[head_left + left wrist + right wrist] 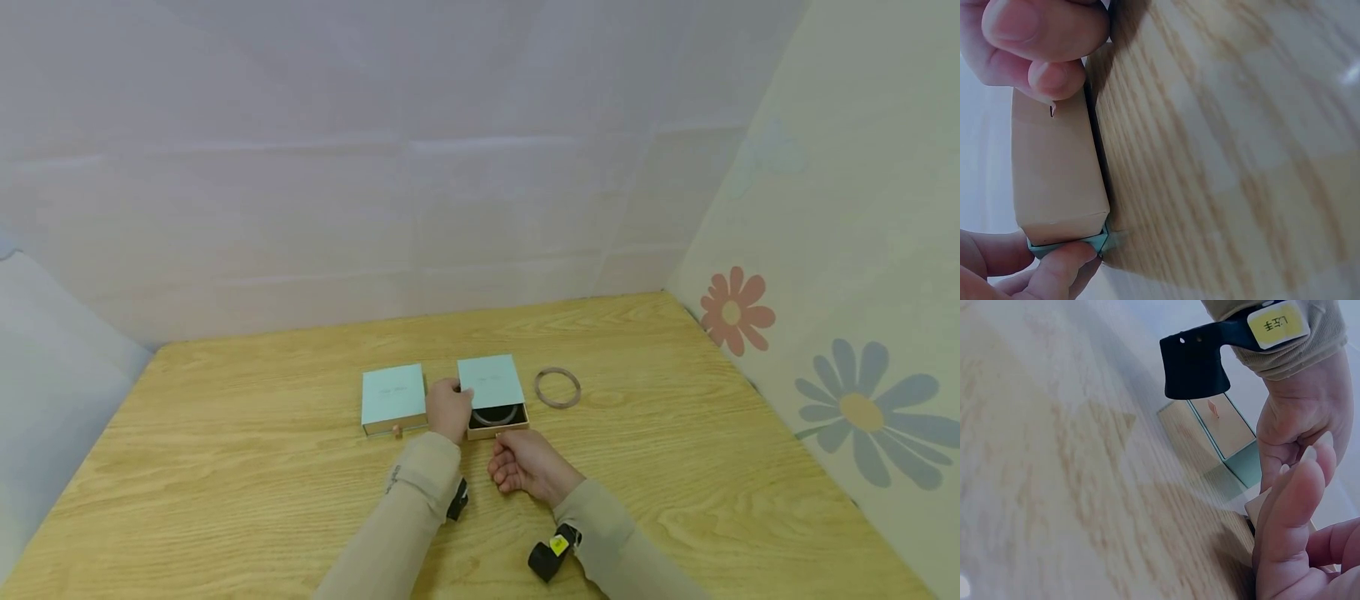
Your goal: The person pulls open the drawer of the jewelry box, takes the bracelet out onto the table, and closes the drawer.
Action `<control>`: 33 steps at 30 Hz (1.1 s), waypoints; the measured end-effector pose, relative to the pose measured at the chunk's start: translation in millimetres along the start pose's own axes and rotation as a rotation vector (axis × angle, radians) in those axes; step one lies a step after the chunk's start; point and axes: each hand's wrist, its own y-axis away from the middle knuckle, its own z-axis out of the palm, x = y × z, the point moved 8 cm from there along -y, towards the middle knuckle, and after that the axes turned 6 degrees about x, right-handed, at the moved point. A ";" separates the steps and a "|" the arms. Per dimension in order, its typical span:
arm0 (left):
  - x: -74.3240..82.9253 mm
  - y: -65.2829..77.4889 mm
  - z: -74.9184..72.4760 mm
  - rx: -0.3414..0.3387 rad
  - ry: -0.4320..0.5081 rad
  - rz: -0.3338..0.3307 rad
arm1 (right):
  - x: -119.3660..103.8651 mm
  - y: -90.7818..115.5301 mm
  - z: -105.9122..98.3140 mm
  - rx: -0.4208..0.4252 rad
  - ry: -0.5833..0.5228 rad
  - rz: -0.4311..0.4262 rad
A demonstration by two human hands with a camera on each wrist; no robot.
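A drawer-style box with a light blue sleeve lies on the table, its tan drawer pulled partly out toward me. Inside on the black lining rests a greyish bangle, its far part hidden under the sleeve. My left hand grips the sleeve's left side, thumb and fingers at its edge in the left wrist view. At the drawer's front, my right hand pinches a small pull tab, mostly covered by the fingertips, with the other fingers curled.
A second light blue box sits closed to the left, a small tab at its front. Another bangle lies on the wooden table right of the partly open box. Walls stand behind and at both sides.
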 end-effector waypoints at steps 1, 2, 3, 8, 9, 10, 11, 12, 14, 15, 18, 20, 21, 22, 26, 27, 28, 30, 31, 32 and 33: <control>0.2 -0.1 0.1 -0.001 0.000 0.000 | -0.3 0.2 0.1 -0.001 0.000 -0.001; 0.3 -0.1 0.2 -0.001 -0.001 0.000 | -0.4 0.4 0.2 -0.001 0.000 -0.001; 0.4 -0.2 0.3 -0.002 -0.001 0.000 | -0.6 0.6 0.3 -0.002 0.001 -0.002; 0.9 -0.1 0.2 0.000 0.001 0.003 | -1.4 1.2 0.3 0.002 0.002 -0.005; 1.0 -0.1 0.2 -0.002 0.002 0.004 | -1.3 1.3 0.3 0.002 0.003 -0.005; 1.0 0.1 0.1 -0.002 0.004 0.004 | -1.2 1.3 0.3 0.003 0.002 -0.005; 0.9 0.2 0.0 -0.002 0.007 0.002 | -1.2 1.4 0.3 0.004 0.002 -0.004; 1.0 0.3 -0.2 -0.004 0.008 0.002 | -1.0 1.5 0.4 0.004 0.002 -0.004; 1.1 0.6 -0.3 -0.009 0.014 -0.003 | -0.6 1.7 0.4 0.005 0.000 -0.001; 1.1 0.7 -0.4 -0.011 0.018 -0.007 | -0.5 1.9 0.5 0.005 0.000 0.000; 1.5 1.0 -0.7 -0.014 0.023 -0.011 | -0.2 2.5 0.6 0.005 -0.002 0.000; 1.9 1.3 -1.1 -0.014 0.024 -0.011 | 0.0 3.1 0.7 0.004 -0.004 0.001; 1.9 1.4 -1.2 -0.012 0.022 -0.009 | 0.1 3.5 0.9 0.003 -0.006 0.001; 1.9 1.5 -1.3 -0.011 0.021 -0.009 | 0.4 3.8 1.0 0.001 -0.007 0.002; 0.7 0.8 -0.8 -0.006 0.014 -0.012 | 0.8 5.3 1.6 -0.008 -0.009 0.001; 0.0 0.5 -0.3 -0.006 0.011 -0.013 | 1.1 5.9 1.7 -0.010 -0.009 0.001; -0.9 0.1 0.3 -0.008 0.012 -0.019 | 1.3 6.3 1.8 -0.012 -0.008 0.001; -1.9 -1.0 1.2 -0.009 0.013 -0.025 | 1.4 7.0 1.9 -0.015 -0.008 0.001; -2.3 -1.6 1.5 -0.010 0.013 -0.028 | 1.4 7.2 1.9 -0.015 -0.008 0.001; -2.3 -2.0 1.7 -0.010 0.014 -0.029 | 1.4 7.5 1.9 -0.016 -0.008 0.002; -2.3 -2.2 1.7 -0.009 0.013 -0.030 | 1.3 7.6 1.9 -0.015 -0.008 0.002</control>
